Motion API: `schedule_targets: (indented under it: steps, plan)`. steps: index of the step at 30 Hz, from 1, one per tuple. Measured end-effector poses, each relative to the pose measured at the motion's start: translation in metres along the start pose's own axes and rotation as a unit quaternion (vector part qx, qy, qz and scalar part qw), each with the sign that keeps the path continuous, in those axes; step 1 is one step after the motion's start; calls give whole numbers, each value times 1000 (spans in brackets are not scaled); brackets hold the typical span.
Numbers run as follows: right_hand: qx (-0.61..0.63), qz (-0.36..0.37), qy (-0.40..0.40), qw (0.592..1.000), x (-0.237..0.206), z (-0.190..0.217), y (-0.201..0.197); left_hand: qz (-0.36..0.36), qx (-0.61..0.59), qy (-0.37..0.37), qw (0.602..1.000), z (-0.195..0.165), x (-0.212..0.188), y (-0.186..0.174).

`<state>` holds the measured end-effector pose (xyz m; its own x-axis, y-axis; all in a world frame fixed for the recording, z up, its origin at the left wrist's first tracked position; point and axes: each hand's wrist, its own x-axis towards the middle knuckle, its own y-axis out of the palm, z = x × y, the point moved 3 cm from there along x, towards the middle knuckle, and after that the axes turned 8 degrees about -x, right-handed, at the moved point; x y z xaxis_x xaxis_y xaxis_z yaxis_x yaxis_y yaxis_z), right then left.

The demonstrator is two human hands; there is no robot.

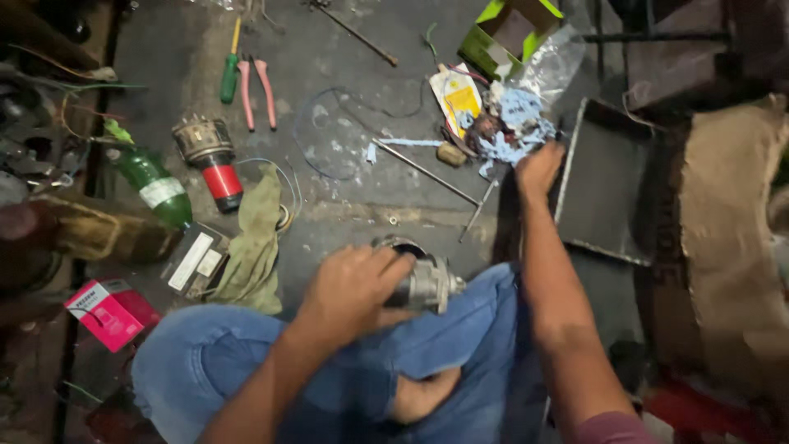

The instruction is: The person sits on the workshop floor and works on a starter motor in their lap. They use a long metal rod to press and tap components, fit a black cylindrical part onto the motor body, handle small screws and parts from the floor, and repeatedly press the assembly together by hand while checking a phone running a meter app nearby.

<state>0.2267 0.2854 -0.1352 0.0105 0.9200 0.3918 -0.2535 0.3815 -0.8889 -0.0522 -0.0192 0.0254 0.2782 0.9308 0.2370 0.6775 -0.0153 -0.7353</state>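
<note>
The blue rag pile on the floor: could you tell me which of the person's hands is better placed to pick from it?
The right hand. It is stretched out and lies at the edge of the blue rag pile, while the left hand is wrapped around the metal motor housing on the lap, far from the pile.

A green bottle (152, 184) is lying at the left, with a red-bodied motor part (210, 160) just right of it. A green screwdriver (229, 72) and pink-handled pliers (256, 90) are lying farther off. A pink box (108, 312) is sitting near left, beside an olive rag (255, 242).
</note>
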Motion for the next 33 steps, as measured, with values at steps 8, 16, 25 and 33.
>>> schedule_targets:
  steps: [8, 16, 25, 33]
  plan:
    - [-106, 13, 14, 994, 27, -21, 28, 19, -55, -44, 997, -6, -1, -4]
    - [-76, 19, 24, 997, 29, -31, 38, -24, -93, -13, 995, -4, -2, -8]
    - [-22, 28, -43, 998, -4, -3, -12, -128, -217, -36, 967, 9, -2, -5]
    - [448, 110, 56, 885, -72, 44, -106, -73, -332, -129, 932, 44, 21, 19]
